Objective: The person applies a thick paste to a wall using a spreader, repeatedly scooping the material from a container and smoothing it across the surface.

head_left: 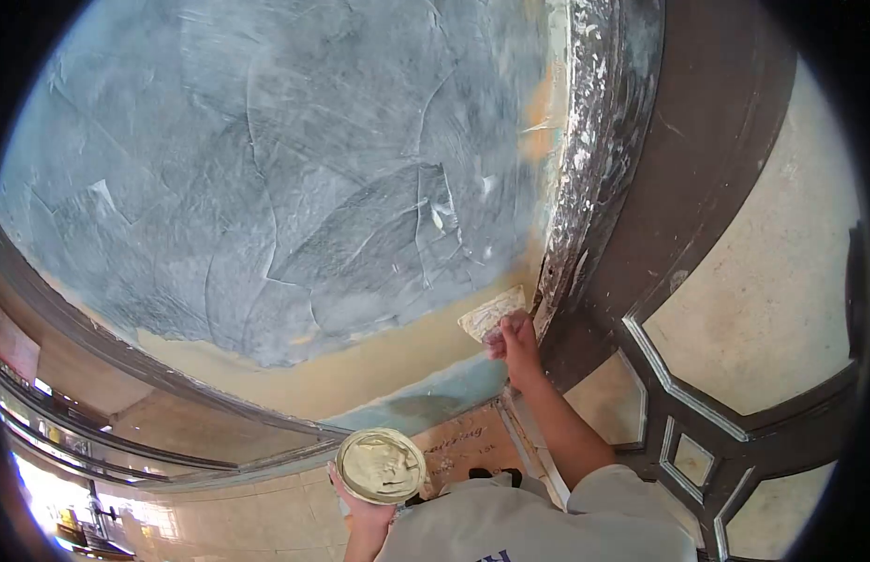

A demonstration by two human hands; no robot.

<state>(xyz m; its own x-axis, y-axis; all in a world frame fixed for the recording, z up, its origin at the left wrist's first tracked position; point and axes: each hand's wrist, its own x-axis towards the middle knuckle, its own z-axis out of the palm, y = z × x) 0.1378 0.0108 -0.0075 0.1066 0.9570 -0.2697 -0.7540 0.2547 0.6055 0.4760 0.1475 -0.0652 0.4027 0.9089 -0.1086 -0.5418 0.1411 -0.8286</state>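
Note:
My left hand (362, 506) is closed around the side of a round tub of putty (383, 466). Cream-coloured, scooped-over putty shows inside the rim. My right hand (516, 348) grips a flat putty scraper (492, 314), whose blade is smeared with pale putty. The blade lies close to the lower right part of the wall (341, 187), near the dark wooden frame; whether it touches is hard to tell. Blue-grey filler with ridges and trowel marks covers most of this wall, and a beige band (426, 337) runs along its lower edge.
A worn dark frame post (594, 140) with flaking white paint borders the wall at right. Beyond it stands a dark panelled door (707, 426) with pale panels. A printed cardboard sheet (477, 445) lies below, on the tiled floor (257, 506).

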